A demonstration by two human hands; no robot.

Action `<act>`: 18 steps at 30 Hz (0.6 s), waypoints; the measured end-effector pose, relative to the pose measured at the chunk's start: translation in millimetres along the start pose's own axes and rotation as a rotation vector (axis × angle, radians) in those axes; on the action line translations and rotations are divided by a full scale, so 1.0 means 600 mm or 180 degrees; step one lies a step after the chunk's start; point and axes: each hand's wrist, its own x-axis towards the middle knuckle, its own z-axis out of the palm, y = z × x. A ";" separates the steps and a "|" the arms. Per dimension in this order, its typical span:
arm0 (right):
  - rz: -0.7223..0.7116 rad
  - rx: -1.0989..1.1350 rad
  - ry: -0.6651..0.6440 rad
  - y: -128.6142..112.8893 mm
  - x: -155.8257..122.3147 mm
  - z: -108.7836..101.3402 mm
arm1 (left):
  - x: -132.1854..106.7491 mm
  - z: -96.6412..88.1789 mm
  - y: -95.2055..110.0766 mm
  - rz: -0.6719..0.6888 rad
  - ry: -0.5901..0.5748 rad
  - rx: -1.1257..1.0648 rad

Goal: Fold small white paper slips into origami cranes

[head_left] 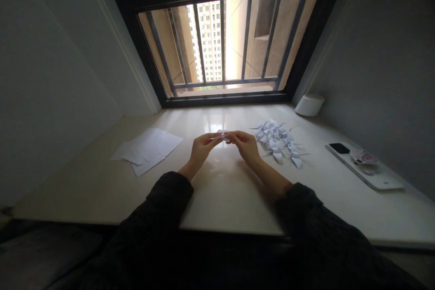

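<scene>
My left hand (202, 147) and my right hand (245, 144) meet above the middle of the pale sill-like tabletop (220, 190). Both pinch a small folded piece of white paper (222, 135) between their fingertips, each from its own side. The paper is small and partly hidden by the fingers, so its shape is unclear. Just right of my right hand lies a pile of several folded white paper cranes (278, 141). Left of my left hand is a loose stack of flat white paper sheets (147, 148).
A white cylindrical object (309, 104) stands at the back right corner. A white tablet-like slab (365, 170) on the right carries a dark phone (339, 148) and a small round item (363, 157). A barred window (224, 45) closes the back; walls flank both sides.
</scene>
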 end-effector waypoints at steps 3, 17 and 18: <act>-0.0088 0.0014 0.0035 0.002 -0.001 -0.003 | 0.000 0.003 -0.002 -0.0298 0.0002 -0.0212; -0.0040 -0.0071 -0.0049 0.009 0.000 -0.007 | 0.006 -0.003 -0.001 -0.0113 0.0297 -0.0201; -0.0002 0.0032 -0.0050 0.010 0.001 -0.006 | 0.007 -0.003 0.000 -0.0022 0.0301 -0.0185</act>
